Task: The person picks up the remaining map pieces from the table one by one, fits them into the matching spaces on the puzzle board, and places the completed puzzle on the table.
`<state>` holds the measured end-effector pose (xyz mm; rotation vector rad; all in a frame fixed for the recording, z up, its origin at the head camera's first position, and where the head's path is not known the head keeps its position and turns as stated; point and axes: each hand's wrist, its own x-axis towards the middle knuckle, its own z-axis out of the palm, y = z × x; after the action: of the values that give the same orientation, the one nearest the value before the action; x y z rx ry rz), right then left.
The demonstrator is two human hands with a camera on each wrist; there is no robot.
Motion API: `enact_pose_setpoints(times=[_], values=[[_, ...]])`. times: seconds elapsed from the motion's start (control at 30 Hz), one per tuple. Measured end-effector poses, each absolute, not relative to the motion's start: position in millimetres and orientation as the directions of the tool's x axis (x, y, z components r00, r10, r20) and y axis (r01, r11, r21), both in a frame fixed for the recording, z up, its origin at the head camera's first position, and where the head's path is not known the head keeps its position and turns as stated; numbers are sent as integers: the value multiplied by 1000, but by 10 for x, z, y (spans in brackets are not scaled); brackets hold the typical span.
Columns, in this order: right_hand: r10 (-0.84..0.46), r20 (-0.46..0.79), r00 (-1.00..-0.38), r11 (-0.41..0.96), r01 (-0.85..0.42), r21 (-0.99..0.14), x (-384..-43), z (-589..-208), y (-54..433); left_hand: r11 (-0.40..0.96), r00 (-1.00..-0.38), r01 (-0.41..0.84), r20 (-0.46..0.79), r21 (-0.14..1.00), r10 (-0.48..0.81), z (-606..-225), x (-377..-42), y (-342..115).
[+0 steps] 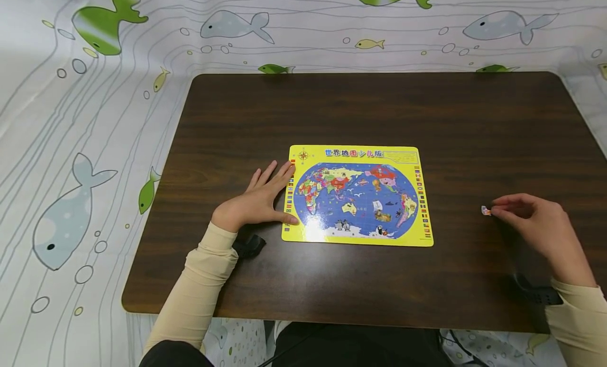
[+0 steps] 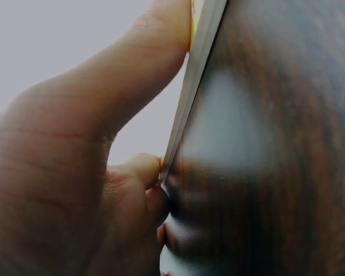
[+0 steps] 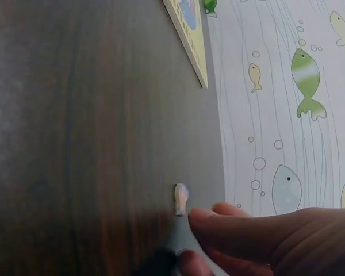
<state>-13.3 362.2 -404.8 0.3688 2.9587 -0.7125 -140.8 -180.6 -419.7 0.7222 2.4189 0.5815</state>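
A yellow-bordered world map puzzle board (image 1: 358, 240) lies flat near the middle of the dark table. My left hand (image 1: 258, 201) rests at its left side, fingers spread and fairly straight; the thumb and fingertips touch that edge. The left wrist view shows the thumb (image 2: 144, 52) against the board's edge (image 2: 192, 80). Well to the right of the board, my right hand (image 1: 538, 225) pinches a small colourful puzzle piece (image 1: 486, 210) at its fingertips, low over the table. In the right wrist view the piece (image 3: 181, 198) sticks out beyond the fingertips, which partly hide it.
The dark wood-grain table (image 1: 360, 109) extends around the board on every side. White cloth (image 1: 308, 19) printed with fish hangs behind the table and at its left. A black strap (image 1: 248, 247) is at the left wrist, and another (image 1: 536, 293) at the right.
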Motion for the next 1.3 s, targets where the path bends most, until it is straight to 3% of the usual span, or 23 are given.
enact_pose_setpoints(times=[0.43, 0.8, 1.3], values=[[201, -95, -975, 862, 222, -455, -93, -4099, 3602, 765, -708, 370, -374, 528, 600, -4194, -1409, -1804], [84, -61, -995, 880, 103, -464, -185, -4118, 3619, 761, -704, 369, -374, 534, 603, -4190, -1410, -1803], [90, -55, -994, 878, 105, -466, -159, -4180, 3617, 766, -706, 359, -382, 534, 597, -4184, -1410, -1799]])
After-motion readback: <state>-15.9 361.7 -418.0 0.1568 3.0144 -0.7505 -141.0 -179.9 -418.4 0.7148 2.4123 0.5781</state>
